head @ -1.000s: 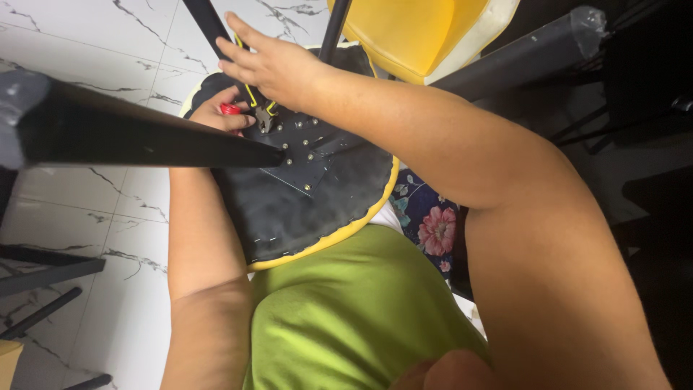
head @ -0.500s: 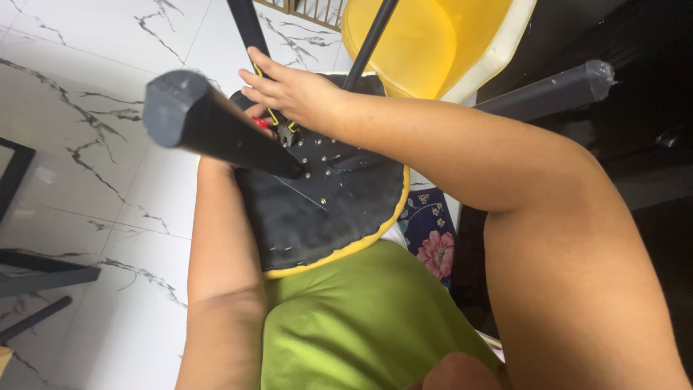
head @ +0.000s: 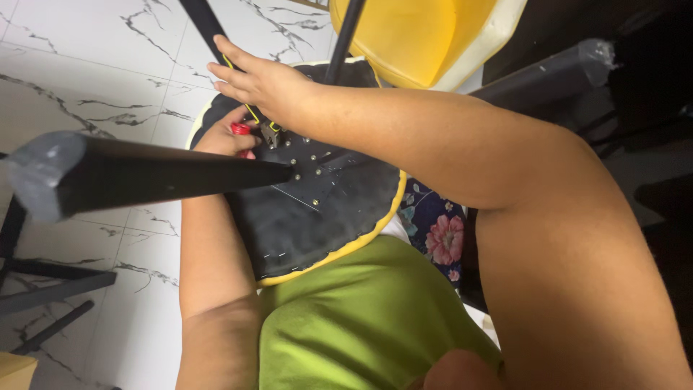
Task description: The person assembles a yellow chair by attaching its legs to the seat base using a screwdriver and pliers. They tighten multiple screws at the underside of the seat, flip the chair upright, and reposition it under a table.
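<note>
An upturned stool lies on my lap, its black underside (head: 317,209) edged with a yellow rim (head: 361,242) and dotted with small screws. One black leg (head: 144,173) points toward the camera and crosses the left of the view. My right hand (head: 263,83) lies over a slim yellow-and-black tool (head: 249,110), whose metal tip (head: 271,134) touches the underside by the leg mount. My left hand (head: 216,139) is closed on a small red-handled piece (head: 240,130) right beside that tip. Part of the left hand is hidden behind the leg.
Two more black stool legs (head: 345,36) rise at the top. A yellow plastic seat (head: 419,36) stands behind them, with a wrapped black bar (head: 548,68) to its right. White marbled floor tiles (head: 94,65) lie on the left, with black metal rails (head: 50,289) at the lower left.
The near leg has swung down and left across the view as the camera shifted. Both hands have stayed at the same spot by the leg mount.
</note>
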